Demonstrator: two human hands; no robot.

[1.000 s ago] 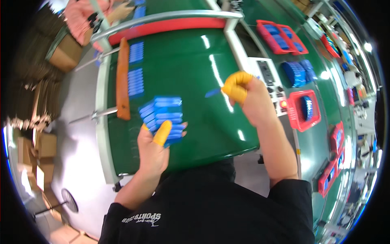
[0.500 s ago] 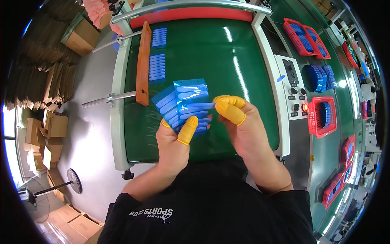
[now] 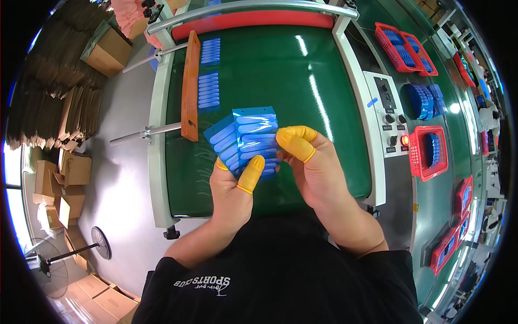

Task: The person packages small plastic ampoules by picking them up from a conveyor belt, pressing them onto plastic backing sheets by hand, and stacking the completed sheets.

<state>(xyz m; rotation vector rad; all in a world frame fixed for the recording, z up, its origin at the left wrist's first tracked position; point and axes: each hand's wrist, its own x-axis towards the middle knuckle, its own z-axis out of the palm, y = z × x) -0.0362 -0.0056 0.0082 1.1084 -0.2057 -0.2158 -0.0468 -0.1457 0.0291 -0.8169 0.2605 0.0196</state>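
My left hand, with yellow finger cots, is closed around two fanned-out flat blue packs. The front pack shows a row of long, round-ended blue strips under glossy clear film; the rear pack pokes out to its left. My right hand, also in yellow finger cots, pinches the right end of one blue strip at the front pack's right edge. How far that strip lies under the film I cannot tell. Its pinched tip is hidden by the fingers.
Beneath my hands is a green conveyor belt. Two rows of blue strips lie beside an orange guide bar. To the right are a control panel, a red basket and stacked blue packs.
My right hand has moved left, bringing the strip's end up to the pack's edge; before, a length of it stuck out. My left hand still holds the packs in nearly the same place.
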